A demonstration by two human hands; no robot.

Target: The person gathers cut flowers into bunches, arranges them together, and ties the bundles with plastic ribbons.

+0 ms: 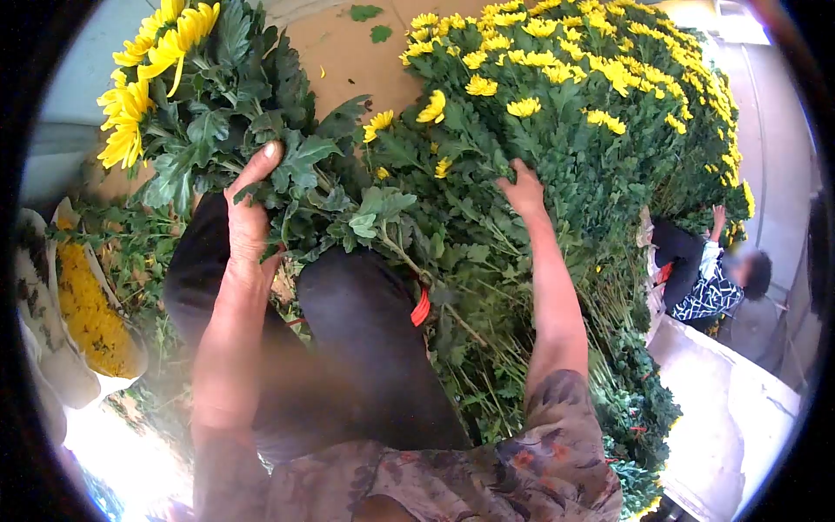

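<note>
A bunch of leafy stems with yellow flowers (126,113) lies across my left hand (252,196) at the upper left. The thumb shows on top of the leaves, and the other fingers are hidden beneath the stems. On the right, my right hand (524,187) reaches into the large pile of yellow chrysanthemums (565,130). Its fingertips are partly covered by leaves, so what they hold, if anything, cannot be made out. Bare lower stems of the pile run down between my right arm and my knee.
A red tie (421,307) is beside my knee. At the far left stands a pale container with yellow petals (91,313). Another person (713,283) sits at the right beside the pile, above a white sheet (713,391). Loose leaves (381,33) lie on the brown floor.
</note>
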